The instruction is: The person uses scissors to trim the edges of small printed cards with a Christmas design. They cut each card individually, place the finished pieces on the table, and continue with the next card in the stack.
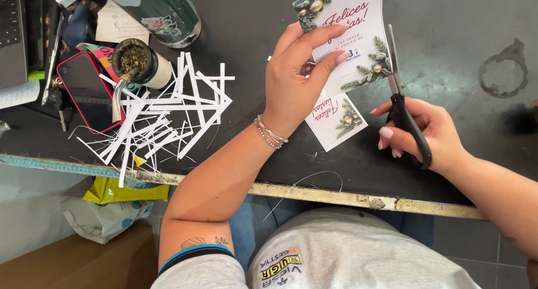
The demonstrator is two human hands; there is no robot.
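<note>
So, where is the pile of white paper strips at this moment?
In the head view, the pile of white paper strips lies on the dark table, on the left side near its front edge, between the cup with the metal straw and the left hand.

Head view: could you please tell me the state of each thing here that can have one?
Greeting card: held up in the left hand, right edge being cut.
Scissors: in the right hand, blades on the card's edge.
Second card: flat on the table.
Paper strips: cut, piled loosely.
Phone: screen dark.
Mate gourd: filled, straw in.
</note>
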